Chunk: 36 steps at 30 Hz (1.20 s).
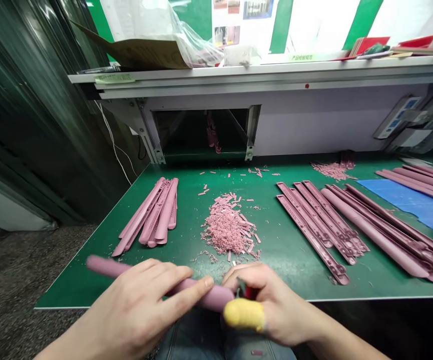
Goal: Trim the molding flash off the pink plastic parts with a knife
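Grn bench [189, 205], scrap pile [227, 227] btwn strips [166, 215], L hand [144, 297] on pink pc [218, 298]

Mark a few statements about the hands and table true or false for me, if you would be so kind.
1. The left hand holds a pink piece. True.
2. The left hand wears the yellow cover. False: the right hand wears the yellow cover.
3. A scrap pile lies on the green table. True.
4. The blue sheet lies left of the scrap pile. False: the blue sheet lies to its right.
5. More pieces lie on both sides of the scrap pile. True.
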Tool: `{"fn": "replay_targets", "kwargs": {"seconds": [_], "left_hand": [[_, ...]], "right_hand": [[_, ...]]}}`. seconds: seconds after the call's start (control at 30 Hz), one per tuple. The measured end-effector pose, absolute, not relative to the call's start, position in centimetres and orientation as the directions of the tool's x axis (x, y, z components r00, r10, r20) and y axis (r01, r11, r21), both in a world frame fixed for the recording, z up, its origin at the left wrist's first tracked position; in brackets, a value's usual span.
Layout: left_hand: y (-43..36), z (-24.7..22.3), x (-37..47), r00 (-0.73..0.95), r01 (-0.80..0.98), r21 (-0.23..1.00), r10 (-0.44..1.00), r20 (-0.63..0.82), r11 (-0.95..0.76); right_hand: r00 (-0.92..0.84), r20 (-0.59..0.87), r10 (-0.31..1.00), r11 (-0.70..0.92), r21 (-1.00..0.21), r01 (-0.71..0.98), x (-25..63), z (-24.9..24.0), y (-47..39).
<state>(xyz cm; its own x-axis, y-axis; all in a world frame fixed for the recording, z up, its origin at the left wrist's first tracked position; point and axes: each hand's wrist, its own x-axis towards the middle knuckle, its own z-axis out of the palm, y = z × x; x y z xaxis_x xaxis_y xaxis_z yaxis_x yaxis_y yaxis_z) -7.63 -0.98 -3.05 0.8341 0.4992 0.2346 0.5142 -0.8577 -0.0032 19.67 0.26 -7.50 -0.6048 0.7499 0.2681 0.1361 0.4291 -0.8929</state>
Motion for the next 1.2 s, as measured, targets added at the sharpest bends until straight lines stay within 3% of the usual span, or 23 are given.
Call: {"fn": "replay_targets", "kwargs": {"seconds": [0.07,0.13,0.17,0.2,0.23,0.33,0.4,0.53,0.63,0.73,0.83,0.97,1.1,1.2], "left_hand": [[-1.8,-5.0,-8.1,0.731,0.595,0.284,0.653,0.197,-0.752],[-2.5,-6.6,-7.5,0.534,0.531,0.711,0.833,0.140,-0.460],[-2.7,-7.2,-6.7,0.354,0.382,0.897,0.932,0.079,-0.221],[-2.6,-7.6,-5.8,0.155,0.120,0.991,0.985,-0.079,0.061],[-2.2,-7.9,-4.7,0.001,-0.200,0.958,0.978,-0.211,0.207],[0.0,-8.0,-1.8,-0.147,-0.446,0.878,0.953,-0.264,0.175],[1.3,-8.0,-0.8,-0.196,-0.505,0.852,0.943,-0.268,0.137],[2.0,-8.1,0.0,-0.226,-0.565,0.818,0.933,-0.279,0.108],[1.9,-8.1,0.2,-0.221,-0.599,0.794,0.932,-0.288,0.103],[2.0,-7.7,0.0,-0.190,-0.658,0.745,0.932,-0.307,0.111],[2.2,-7.1,-0.5,-0.078,-0.747,0.643,0.937,-0.342,0.173],[2.0,-6.3,-0.6,0.112,-0.850,0.465,0.947,-0.302,0.249],[1.7,-5.9,0.2,0.201,-0.898,0.336,0.945,-0.258,0.282],[1.8,-5.8,0.3,0.206,-0.903,0.324,0.945,-0.256,0.284]], "right_hand": [[-0.552,0.134,0.823,0.146,-0.989,-0.022,20.7,-7.8,0.1],[-0.466,0.063,0.883,0.013,-0.994,-0.109,21.0,-8.5,0.0],[-0.397,0.060,0.916,0.034,-0.997,-0.072,20.8,-9.0,-0.2],[-0.350,0.090,0.932,0.098,-0.995,0.004,20.2,-9.5,-0.5],[-0.355,0.155,0.922,0.200,-0.975,0.094,19.3,-10.0,-1.0],[-0.574,0.335,0.747,0.558,-0.785,0.269,16.1,-11.3,-2.5],[-0.651,0.355,0.671,0.681,-0.642,0.352,14.4,-11.6,-3.1],[-0.610,0.379,0.696,0.715,-0.449,0.536,13.3,-11.5,-2.8],[-0.633,0.410,0.656,0.754,-0.368,0.544,13.5,-11.1,-2.7],[-0.714,0.447,0.539,0.842,-0.303,0.446,13.9,-10.9,-3.3],[-0.704,0.493,0.511,0.857,-0.352,0.376,14.1,-10.6,-3.8],[-0.591,0.460,0.663,0.745,-0.487,0.457,13.9,-10.1,-3.3],[-0.635,0.480,0.605,0.793,-0.435,0.426,13.5,-10.4,-3.3],[-0.696,0.464,0.547,0.790,-0.562,0.246,13.7,-11.6,-4.9]]}}
